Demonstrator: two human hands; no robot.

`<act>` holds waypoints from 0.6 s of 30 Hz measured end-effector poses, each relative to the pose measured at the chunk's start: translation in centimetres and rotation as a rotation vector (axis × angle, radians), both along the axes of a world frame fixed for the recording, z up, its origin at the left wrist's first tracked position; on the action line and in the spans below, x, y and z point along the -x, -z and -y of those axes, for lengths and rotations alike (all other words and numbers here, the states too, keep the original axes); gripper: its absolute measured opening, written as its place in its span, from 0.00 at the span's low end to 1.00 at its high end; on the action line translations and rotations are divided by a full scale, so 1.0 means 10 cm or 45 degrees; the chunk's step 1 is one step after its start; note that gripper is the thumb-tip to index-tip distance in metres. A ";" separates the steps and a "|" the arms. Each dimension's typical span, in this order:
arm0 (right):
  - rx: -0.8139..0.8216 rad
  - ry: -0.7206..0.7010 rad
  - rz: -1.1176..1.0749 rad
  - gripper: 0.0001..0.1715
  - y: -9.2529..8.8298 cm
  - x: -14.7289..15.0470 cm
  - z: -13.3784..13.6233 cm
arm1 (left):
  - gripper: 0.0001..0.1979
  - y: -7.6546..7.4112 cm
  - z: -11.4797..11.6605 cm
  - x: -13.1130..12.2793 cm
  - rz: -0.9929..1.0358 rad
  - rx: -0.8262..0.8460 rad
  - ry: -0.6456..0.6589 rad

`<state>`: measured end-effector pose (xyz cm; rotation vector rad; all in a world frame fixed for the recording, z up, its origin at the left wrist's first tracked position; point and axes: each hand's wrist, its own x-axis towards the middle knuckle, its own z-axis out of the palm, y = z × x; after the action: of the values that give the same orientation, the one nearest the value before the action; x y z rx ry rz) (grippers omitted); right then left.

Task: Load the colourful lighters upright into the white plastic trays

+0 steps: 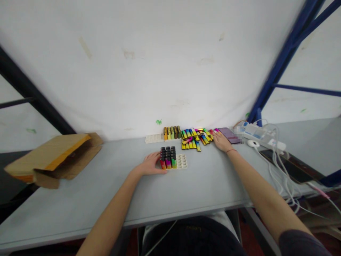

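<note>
My left hand (150, 164) rests on the grey table (80, 199), fingers against the left side of a white tray (182, 161) partly filled with upright rainbow-coloured lighters (168, 157). My right hand (221, 141) reaches to the right end of a loose pile of yellow and multicoloured lighters (195, 138), fingertips touching one. Whether it grips a lighter is unclear. Behind stands a second white tray (153, 138) with a row of upright lighters (172, 132).
An open cardboard box (53, 158) lies on its side at the table's left. A dark phone (230, 135), a white power strip (262, 137) with tangled cables (279, 170) and a black tablet (290, 165) sit at the right. Blue shelf struts rise at right.
</note>
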<state>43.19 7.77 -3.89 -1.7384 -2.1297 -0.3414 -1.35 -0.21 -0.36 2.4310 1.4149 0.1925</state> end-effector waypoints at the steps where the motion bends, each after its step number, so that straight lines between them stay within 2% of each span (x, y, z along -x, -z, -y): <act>1: 0.048 0.003 0.007 0.32 0.04 -0.01 0.02 | 0.49 0.00 0.00 0.00 0.006 -0.002 -0.001; 4: 0.083 0.062 -0.019 0.31 0.07 0.01 0.18 | 0.48 -0.02 0.01 0.00 0.014 -0.011 0.002; 10: 0.042 0.204 -0.040 0.28 -0.05 0.08 0.62 | 0.48 -0.02 0.01 0.00 0.032 -0.016 -0.005; 13: 0.026 0.269 -0.034 0.32 -0.11 0.15 0.65 | 0.48 -0.03 0.01 0.00 0.043 -0.023 -0.004; 18: 0.223 0.235 -0.032 0.32 -0.17 0.28 0.55 | 0.49 -0.03 0.01 -0.01 0.025 -0.004 -0.004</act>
<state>40.42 2.31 -2.17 -2.0329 -2.0392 -0.1843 -1.24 -0.36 -0.01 2.4231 1.4114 0.2192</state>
